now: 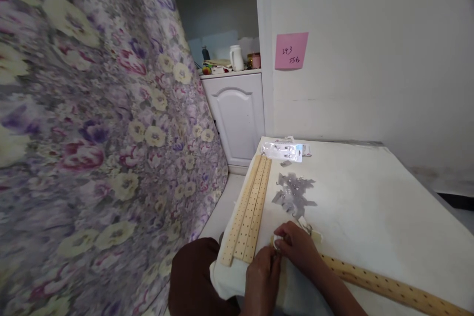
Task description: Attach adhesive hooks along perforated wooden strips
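My left hand [262, 270] and my right hand [297, 246] meet near the front edge of the table, fingers closed together. Between the fingertips shows a small white piece [277, 242], partly hidden, pinched by my right hand. What my left fingers grip is too small and covered to make out. A pale wooden strip with rows of holes [392, 285] runs from beneath my right forearm to the lower right. Just beyond my hands lies a loose cluster of clear plastic pieces with metal hooks [294, 192].
Several perforated wooden strips [247, 215] lie side by side along the left of the white-covered table [351, 197]. A clear blister pack [282, 151] rests at the far edge. A floral curtain [111, 133] hangs to the left, a white cabinet [237, 113] behind.
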### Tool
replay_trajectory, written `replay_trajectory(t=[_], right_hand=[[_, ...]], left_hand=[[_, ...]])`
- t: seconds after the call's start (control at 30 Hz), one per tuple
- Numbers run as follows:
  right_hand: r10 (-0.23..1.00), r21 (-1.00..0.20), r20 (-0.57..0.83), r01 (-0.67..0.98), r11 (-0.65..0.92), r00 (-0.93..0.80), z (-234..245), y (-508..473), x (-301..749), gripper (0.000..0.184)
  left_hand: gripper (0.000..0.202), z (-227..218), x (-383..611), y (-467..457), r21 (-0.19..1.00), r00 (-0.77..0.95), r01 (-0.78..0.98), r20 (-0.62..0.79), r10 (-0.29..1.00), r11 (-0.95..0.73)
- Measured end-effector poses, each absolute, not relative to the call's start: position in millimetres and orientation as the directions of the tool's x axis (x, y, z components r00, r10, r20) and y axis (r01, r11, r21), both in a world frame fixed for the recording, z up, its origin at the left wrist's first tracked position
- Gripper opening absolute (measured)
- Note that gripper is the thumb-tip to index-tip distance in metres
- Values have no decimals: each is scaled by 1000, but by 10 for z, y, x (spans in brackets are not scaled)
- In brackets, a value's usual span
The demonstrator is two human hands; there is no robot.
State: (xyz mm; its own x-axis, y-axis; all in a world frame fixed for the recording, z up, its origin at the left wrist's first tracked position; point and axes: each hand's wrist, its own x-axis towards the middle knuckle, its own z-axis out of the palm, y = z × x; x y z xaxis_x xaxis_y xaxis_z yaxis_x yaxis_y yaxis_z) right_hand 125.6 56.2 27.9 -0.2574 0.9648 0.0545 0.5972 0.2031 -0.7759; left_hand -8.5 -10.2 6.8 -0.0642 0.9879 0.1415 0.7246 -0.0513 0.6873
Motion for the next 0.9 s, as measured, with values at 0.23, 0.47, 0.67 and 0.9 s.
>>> replay_trajectory(t=[0.23, 0.47, 0.67, 0.9], right_hand=[[970, -779, -32, 614, 128, -242, 235, 636, 1234, 20], [966, -797, -41, 591, 123, -256, 199, 674, 1231, 20], [969, -794, 16, 585, 163, -248, 172, 634, 1228, 22], [955, -801, 192, 525, 287, -228, 262, 531, 1333, 22]], left_hand=[[19, 84, -100, -100, 693, -52, 720, 109, 993, -39], [15, 87, -109, -114, 690, -53, 723, 107, 993, -36], [14, 111, -109, -133, 680, -44, 732, 94, 995, -32], [13, 152, -107, -143, 687, -68, 726, 104, 992, -22]])
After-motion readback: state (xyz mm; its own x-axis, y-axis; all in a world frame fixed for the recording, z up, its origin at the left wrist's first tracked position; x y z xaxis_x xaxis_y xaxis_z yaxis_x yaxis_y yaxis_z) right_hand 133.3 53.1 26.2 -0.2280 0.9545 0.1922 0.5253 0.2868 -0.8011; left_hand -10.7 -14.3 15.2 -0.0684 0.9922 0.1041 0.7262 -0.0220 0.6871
